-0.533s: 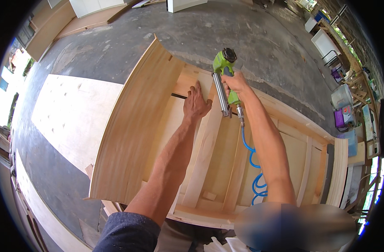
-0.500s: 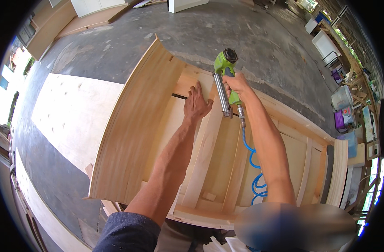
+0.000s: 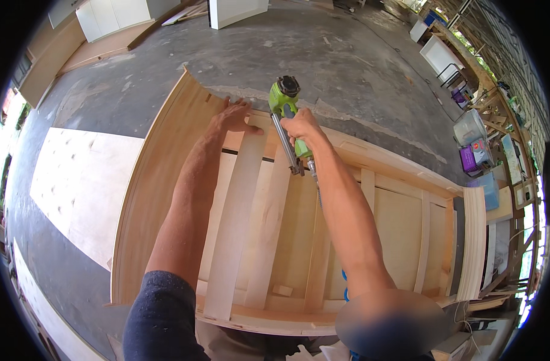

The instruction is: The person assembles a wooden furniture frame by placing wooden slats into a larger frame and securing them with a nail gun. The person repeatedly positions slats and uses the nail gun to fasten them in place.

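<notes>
My right hand point(image 3: 303, 126) is closed round the handle of a green pneumatic nail gun point(image 3: 279, 98), held above the far rail of a pale wooden frame. Its silver magazine slants down towards the slats. My left hand point(image 3: 236, 116) lies on the far edge, fingers spread, beside the far end of a pale slat point(image 3: 236, 198). Next to that hand rises a tall curved wooden panel point(image 3: 160, 186) at the frame's left end. Another slat point(image 3: 270, 219) runs parallel on the right. Part of the nail gun's grip is hidden by my fingers.
A flat pale board point(image 3: 85, 186) lies on the grey concrete floor at left. A blue air hose point(image 3: 345, 286) shows beside my right forearm. Plastic tubs point(image 3: 469, 127) and a purple box point(image 3: 468, 159) line the right side. White cabinets point(image 3: 112, 18) stand far left.
My left hand has moved away from me and left, to the frame's far edge. The nail gun, still in my right hand, appears farther left; the whole view has shifted too.
</notes>
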The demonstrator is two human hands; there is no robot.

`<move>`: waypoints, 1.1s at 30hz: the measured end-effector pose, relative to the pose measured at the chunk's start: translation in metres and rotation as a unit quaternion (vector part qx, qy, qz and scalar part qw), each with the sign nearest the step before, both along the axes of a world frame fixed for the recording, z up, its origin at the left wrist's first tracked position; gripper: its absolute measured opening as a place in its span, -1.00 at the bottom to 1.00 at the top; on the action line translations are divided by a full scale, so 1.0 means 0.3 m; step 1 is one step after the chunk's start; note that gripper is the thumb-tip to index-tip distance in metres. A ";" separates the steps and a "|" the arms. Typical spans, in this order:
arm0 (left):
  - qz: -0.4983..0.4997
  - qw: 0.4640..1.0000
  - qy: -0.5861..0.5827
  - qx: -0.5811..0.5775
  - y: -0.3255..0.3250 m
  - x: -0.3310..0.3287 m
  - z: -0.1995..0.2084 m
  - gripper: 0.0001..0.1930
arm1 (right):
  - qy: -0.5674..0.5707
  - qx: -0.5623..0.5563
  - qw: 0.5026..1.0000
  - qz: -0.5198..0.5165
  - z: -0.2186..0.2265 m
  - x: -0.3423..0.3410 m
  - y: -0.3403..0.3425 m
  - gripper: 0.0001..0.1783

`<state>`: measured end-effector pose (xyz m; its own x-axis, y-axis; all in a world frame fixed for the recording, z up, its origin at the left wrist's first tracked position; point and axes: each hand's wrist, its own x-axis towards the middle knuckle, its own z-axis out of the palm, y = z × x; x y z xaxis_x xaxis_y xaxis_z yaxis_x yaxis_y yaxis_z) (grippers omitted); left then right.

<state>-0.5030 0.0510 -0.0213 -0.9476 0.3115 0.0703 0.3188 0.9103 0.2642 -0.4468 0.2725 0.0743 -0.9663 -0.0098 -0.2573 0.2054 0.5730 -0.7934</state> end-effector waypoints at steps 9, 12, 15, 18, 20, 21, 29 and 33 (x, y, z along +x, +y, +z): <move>-0.014 0.998 -0.053 0.020 -0.009 -0.010 0.021 -0.09 | 0.010 0.023 0.999 0.022 -0.026 -0.018 -0.008 -0.77; -0.021 0.999 -0.042 0.020 -0.017 -0.009 0.020 -0.10 | -0.009 0.038 0.999 0.023 -0.025 -0.028 0.002 -0.67; -0.013 0.999 0.004 0.039 -0.042 -0.004 -0.003 -0.10 | -0.014 0.017 1.000 0.019 -0.017 -0.028 -0.015 -0.67; -0.004 0.999 0.011 0.033 -0.104 0.004 -0.020 -0.05 | -0.006 -0.078 0.996 0.032 -0.021 -0.024 -0.061 -0.78; -0.014 0.999 -0.012 0.045 -0.031 -0.017 -0.033 -0.04 | 0.000 -0.107 0.994 0.031 -0.042 -0.028 -0.018 -0.81; -0.001 0.999 -0.006 0.036 -0.074 -0.004 -0.001 -0.03 | 0.000 -0.112 0.992 0.061 -0.020 -0.039 -0.060 -0.81; -0.032 0.999 -0.005 0.033 -0.037 -0.012 -0.011 -0.04 | -0.016 -0.025 0.987 0.155 0.016 -0.114 -0.079 -0.81; -0.037 0.999 0.002 0.033 -0.036 -0.021 -0.026 -0.06 | -0.002 0.004 0.986 0.168 -0.002 -0.125 -0.065 -0.82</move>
<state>-0.5095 0.0402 -0.0292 -0.9222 0.3746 0.0964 0.3851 0.8653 0.3208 -0.4842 0.2530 0.0736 -0.9080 -0.3271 -0.2620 0.0061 0.6148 -0.7887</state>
